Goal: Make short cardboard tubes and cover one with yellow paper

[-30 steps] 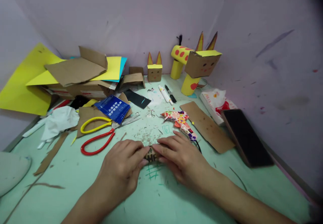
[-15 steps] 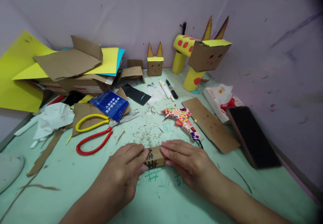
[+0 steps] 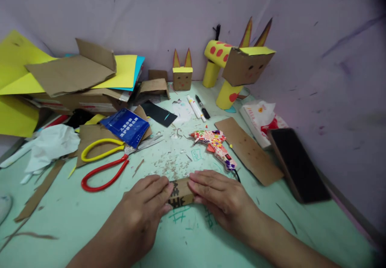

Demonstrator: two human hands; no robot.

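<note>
A small brown cardboard piece with black print lies on the green table between my two hands. My left hand presses its left end with fingers laid together. My right hand grips its right end the same way. Beyond my right hand rests a glue gun covered in coloured dots, its black cord running under my fingers. Red and yellow handled scissors lie to the left of my hands.
A cardboard strip, a dark phone and a tissue pack sit at the right. Two cardboard animal figures stand by the back wall. Boxes and yellow paper pile at the left.
My hands have parted a little, so more of the cardboard piece shows between them. The view has shifted slightly; the things on the table stay put.
</note>
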